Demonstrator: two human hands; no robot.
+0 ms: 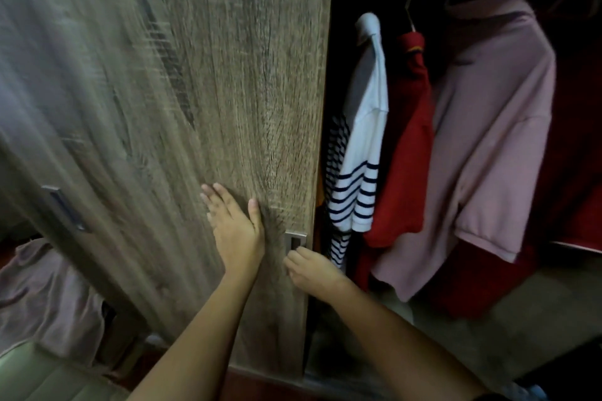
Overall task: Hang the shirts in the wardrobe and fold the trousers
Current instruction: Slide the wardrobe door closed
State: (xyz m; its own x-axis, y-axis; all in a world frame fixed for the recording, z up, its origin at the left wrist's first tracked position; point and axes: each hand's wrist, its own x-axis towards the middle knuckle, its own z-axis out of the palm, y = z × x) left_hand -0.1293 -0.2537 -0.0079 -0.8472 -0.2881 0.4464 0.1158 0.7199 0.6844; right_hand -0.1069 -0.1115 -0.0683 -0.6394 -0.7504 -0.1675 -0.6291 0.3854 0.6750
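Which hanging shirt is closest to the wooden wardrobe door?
The white shirt with navy stripes, leftmost, right beside the wooden door; the red shirt and pink shirt hang farther right.

Wood-grain wardrobe door (163,75) (motion-blurred), recessed metal handle (295,238); dim light; pale green padded surface (39,374) lower left.

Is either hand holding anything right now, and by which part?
No garment is held. The left hand presses flat on the grey-brown wooden wardrobe door; the right hand hooks its fingers into the door's recessed silver metal handle near its right edge.
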